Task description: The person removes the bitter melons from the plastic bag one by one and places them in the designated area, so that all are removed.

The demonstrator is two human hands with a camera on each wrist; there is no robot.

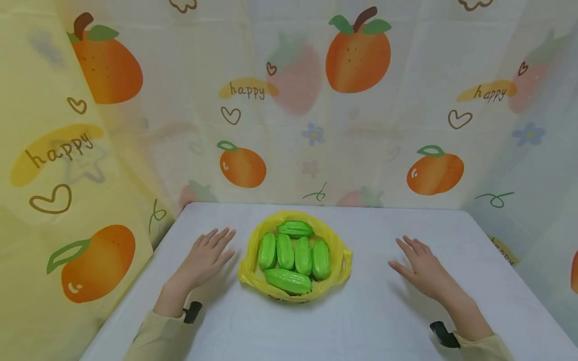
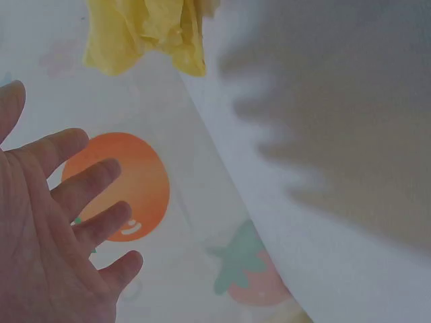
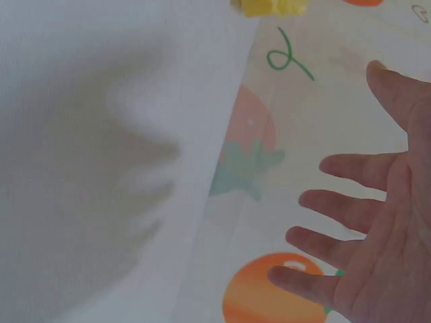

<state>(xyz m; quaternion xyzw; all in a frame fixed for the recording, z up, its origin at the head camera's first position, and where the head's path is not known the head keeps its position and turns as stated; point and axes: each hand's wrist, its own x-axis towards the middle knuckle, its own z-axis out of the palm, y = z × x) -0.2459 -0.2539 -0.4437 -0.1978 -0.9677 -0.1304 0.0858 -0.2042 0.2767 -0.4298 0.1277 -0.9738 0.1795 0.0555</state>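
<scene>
Sleeves (image 1: 155,337) lead to my empty, wide left grip (image 1: 203,258) and right grip (image 1: 423,273): likely pre-grasp, next needing a reach inward to gourds (image 1: 285,251) near the desk's far edge (image 1: 384,212).

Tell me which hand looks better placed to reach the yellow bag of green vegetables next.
Probably the left hand: in the head view it is nearer the yellow bag, while the right hand has a wider stretch of white table between it and the bag. Both hands look empty.
</scene>
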